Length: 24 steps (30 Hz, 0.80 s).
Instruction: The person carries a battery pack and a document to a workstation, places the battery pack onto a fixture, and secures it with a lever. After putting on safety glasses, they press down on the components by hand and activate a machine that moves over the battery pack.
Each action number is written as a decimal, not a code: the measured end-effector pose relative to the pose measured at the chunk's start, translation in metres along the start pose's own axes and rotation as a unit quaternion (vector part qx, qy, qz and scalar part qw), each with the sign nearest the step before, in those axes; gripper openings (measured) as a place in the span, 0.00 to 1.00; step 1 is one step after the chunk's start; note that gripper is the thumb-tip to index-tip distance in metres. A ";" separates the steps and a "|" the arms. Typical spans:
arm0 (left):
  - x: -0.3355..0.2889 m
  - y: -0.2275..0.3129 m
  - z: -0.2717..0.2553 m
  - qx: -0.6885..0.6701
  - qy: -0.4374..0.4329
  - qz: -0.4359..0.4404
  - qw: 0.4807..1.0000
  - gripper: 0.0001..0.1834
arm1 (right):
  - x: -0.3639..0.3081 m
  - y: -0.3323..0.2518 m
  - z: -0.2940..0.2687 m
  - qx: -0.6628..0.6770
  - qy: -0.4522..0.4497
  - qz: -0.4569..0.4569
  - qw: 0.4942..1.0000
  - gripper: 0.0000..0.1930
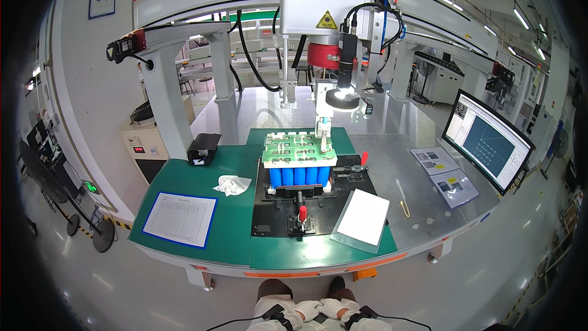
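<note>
Both my hands rest close together in my lap, below the table's front edge. My left hand (307,310) wears a white glove, and its fingers look curled in. My right hand (332,308), in a white glove too, lies beside it with fingers curled; no object shows in either. Ahead on the table, a battery pack of blue cylindrical cells (300,176) stands under a green-and-white top plate (298,149). A black fixture (269,214) holds it, with a red-handled toggle clamp (302,213) in front and another red clamp handle (364,158) at right.
Over the pack hangs a machine head with a ring light (342,99). Left on the green mat (236,242) are a blue-edged form (179,219), a crumpled white cloth (232,184) and a black box (204,149). Rightward lie a sleeved sheet (362,217), printed sheets (454,187) and a monitor (488,141).
</note>
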<state>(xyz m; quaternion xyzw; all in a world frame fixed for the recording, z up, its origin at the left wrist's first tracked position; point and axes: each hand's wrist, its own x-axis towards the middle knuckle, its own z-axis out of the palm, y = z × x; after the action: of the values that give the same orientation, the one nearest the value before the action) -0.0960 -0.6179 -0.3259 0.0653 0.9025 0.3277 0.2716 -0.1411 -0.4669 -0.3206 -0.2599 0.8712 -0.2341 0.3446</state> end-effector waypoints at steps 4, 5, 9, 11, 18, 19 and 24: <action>-0.002 0.003 -0.003 -0.001 -0.001 0.004 1.000 0.19 | -0.003 -0.004 -0.006 -0.004 -0.010 -0.001 1.000 0.22; -0.002 0.003 -0.003 -0.001 0.000 0.004 1.000 0.19 | -0.003 -0.004 -0.006 -0.006 -0.015 -0.001 1.000 0.22; -0.004 0.004 -0.004 0.001 0.001 0.003 1.000 0.19 | -0.004 -0.005 -0.006 -0.007 -0.016 -0.002 1.000 0.22; -0.004 0.005 -0.004 0.003 0.003 0.002 1.000 0.19 | -0.005 -0.005 -0.007 -0.002 -0.013 -0.002 1.000 0.22; -0.004 0.004 -0.003 -0.004 0.014 0.008 1.000 0.18 | -0.001 0.001 -0.001 0.000 -0.003 -0.010 1.000 0.22; -0.004 0.005 -0.003 -0.006 0.014 0.010 1.000 0.18 | 0.000 0.004 0.001 -0.002 -0.003 -0.012 1.000 0.22; -0.004 0.003 -0.003 -0.005 0.011 0.009 1.000 0.18 | 0.004 0.007 0.004 -0.005 -0.002 -0.016 1.000 0.22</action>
<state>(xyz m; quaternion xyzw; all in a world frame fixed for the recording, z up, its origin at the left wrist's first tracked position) -0.0943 -0.6183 -0.3200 0.0688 0.9030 0.3357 0.2593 -0.1424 -0.4648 -0.3289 -0.2759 0.8673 -0.2348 0.3415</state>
